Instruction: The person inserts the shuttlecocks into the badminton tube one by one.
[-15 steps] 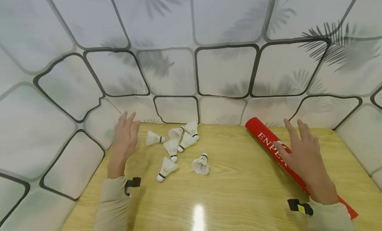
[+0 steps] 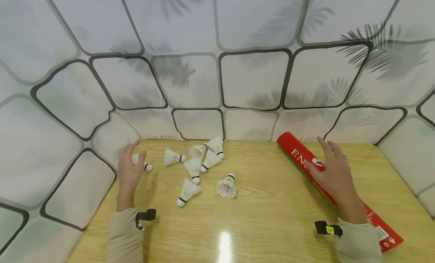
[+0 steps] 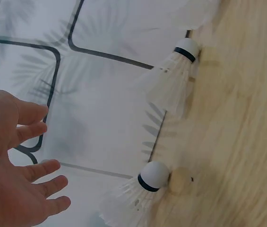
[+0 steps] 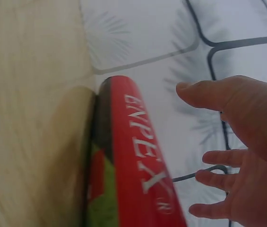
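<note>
My left hand (image 2: 130, 168) is held over the table's left side, fingers relaxed and holding nothing. Partly hidden behind it lies a shuttlecock (image 2: 148, 167), whose white cork also shows in the left wrist view, close to the fingertips. Another shuttlecock (image 3: 171, 78) lies farther along. My right hand (image 2: 331, 176) hovers over a red shuttlecock tube (image 2: 382, 227) lettered ENPEX, its fingers spread and nothing in them. In the right wrist view the tube (image 4: 140, 161) lies beside the thumb, apart from it. The hand and forearm cover the tube's middle in the head view.
Several white feather shuttlecocks (image 2: 193, 169) lie in a loose cluster left of centre. One shuttlecock (image 2: 226, 186) sits apart, nearer the middle of the wooden table (image 2: 268, 217). A patterned wall (image 2: 253, 80) rises along the back and both sides.
Both hands have shifted left in the head view, the right one along the tube. A shuttlecock that the left hand covered now shows beside it. The view itself has moved slightly.
</note>
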Demonstrator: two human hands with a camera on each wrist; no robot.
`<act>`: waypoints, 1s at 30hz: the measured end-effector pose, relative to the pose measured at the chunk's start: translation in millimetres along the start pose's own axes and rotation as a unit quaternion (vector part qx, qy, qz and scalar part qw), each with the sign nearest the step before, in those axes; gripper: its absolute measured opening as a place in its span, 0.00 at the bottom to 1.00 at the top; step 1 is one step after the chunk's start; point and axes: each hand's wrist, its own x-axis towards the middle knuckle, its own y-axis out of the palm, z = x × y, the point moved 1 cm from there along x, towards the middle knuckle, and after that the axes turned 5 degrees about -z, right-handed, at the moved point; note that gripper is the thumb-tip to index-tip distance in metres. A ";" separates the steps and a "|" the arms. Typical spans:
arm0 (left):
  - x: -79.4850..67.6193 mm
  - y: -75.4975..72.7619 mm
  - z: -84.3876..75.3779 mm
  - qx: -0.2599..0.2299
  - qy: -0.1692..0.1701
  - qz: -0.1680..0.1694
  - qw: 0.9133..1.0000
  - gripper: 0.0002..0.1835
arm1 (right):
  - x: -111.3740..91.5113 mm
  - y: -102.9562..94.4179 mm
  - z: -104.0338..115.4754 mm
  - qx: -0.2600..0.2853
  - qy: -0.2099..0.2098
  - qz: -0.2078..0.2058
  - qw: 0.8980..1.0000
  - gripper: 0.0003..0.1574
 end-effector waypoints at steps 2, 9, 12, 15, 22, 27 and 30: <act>-3.9 -0.4 9.1 0.002 -0.011 -0.016 1.000 0.24 | 0.3 8.6 -1.8 0.004 0.001 0.013 1.000 0.57; -14.4 -15.2 36.7 0.022 -0.047 -0.038 0.998 0.23 | 2.1 32.0 -2.3 -0.006 0.008 0.057 0.998 0.55; -12.9 -15.0 42.2 0.025 -0.047 -0.021 0.998 0.24 | 3.1 35.9 -3.3 -0.026 0.024 0.075 0.997 0.55; -9.0 -10.7 44.6 0.022 -0.053 0.006 0.998 0.24 | 4.8 37.4 -4.9 -0.045 0.038 0.084 0.995 0.54; -5.8 -0.4 45.3 0.052 -0.089 0.062 0.993 0.22 | -0.3 35.6 -9.6 -0.074 0.048 0.082 0.993 0.46; -7.8 3.2 44.4 0.057 -0.125 0.063 0.989 0.21 | -2.9 34.1 -10.7 -0.096 0.050 0.075 0.991 0.43; -10.5 2.5 43.7 0.062 -0.141 0.062 0.986 0.20 | -2.2 34.9 -11.2 -0.104 0.050 0.085 0.990 0.43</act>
